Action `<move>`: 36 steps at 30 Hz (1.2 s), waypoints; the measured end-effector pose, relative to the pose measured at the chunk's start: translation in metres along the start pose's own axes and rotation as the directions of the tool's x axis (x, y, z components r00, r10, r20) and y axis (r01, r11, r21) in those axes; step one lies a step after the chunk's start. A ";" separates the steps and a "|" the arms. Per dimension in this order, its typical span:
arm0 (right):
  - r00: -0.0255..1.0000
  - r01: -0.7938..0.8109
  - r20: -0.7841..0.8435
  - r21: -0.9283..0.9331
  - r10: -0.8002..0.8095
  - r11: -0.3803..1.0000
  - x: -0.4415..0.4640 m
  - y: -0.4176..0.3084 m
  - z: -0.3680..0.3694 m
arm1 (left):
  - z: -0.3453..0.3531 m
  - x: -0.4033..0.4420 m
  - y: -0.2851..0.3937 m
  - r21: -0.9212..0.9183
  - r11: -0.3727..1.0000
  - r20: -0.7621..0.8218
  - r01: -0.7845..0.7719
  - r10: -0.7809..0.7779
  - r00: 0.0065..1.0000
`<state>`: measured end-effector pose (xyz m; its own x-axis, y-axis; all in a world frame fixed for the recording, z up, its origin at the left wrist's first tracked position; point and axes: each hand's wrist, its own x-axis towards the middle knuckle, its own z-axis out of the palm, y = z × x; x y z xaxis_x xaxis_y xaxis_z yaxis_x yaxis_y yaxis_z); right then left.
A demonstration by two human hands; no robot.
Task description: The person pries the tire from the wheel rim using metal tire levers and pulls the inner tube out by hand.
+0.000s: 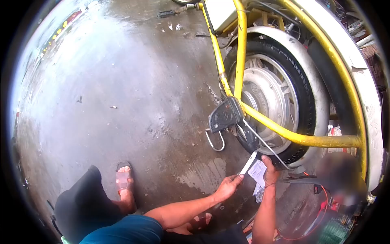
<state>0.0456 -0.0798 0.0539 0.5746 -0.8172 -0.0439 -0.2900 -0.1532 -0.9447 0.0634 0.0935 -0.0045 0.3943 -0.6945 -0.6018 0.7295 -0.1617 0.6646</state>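
Observation:
My left hand (pixel 228 188) pinches a flat pale strip (pixel 248 163), shaped like a blade, which points up toward the tyre. Close to its right is my right hand (pixel 271 173), thumb up and fingers curled round a printed packet (pixel 256 172) with crumpled clear plastic below it. The strip's tip reaches the lower end of a black plastic part (pixel 252 140) by the wheel (pixel 268 93). Above my hands, a black cover (pixel 225 116) sits at a joint of the yellow frame (pixel 284 132), and a bent metal hook (pixel 216 141) hangs from it.
A blurred person (pixel 341 175) is at the right, near an orange cord (pixel 325 197) and clutter. A black pedal-like part (pixel 166 14) sticks out at the top. My sandalled foot (pixel 124 179) stands on the wet concrete floor (pixel 101 101).

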 end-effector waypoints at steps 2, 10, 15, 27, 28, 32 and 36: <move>1.000 0.018 0.003 0.000 -0.018 1.000 0.003 0.012 -0.008 | 0.002 -0.001 0.004 -0.051 0.997 0.014 0.055 -0.054 0.998; 0.996 -0.012 0.093 -0.072 0.018 0.997 0.017 0.030 -0.028 | 0.038 0.010 -0.012 -0.396 0.912 0.059 0.111 -0.095 0.994; 0.987 -0.002 0.163 -0.076 0.014 0.997 0.023 0.031 -0.030 | 0.071 0.017 -0.019 -0.668 0.719 0.170 0.192 -0.104 0.980; 0.979 -0.187 0.037 -0.221 0.200 0.957 0.006 0.007 -0.018 | -0.031 -0.005 0.078 -0.152 0.865 0.339 0.478 -0.409 0.847; 0.990 -0.126 0.047 -0.151 0.134 0.981 0.001 0.001 -0.010 | -0.046 -0.005 0.090 -0.184 0.869 0.414 0.459 -0.355 0.838; 0.996 -0.071 0.049 -0.022 0.072 0.997 -0.005 0.000 0.002 | -0.057 -0.017 0.115 -0.483 0.736 0.527 0.474 -0.189 0.829; 0.983 -0.083 0.143 -0.193 0.112 0.978 -0.007 0.007 0.010 | -0.018 -0.019 0.125 -0.741 0.541 0.407 0.399 -0.112 0.907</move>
<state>0.0475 -0.0697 0.0448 0.6423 -0.7412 -0.1952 -0.4787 -0.1889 -0.8574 0.1569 0.0990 0.0825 0.0485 -0.8967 -0.4400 0.9657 0.1546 -0.2087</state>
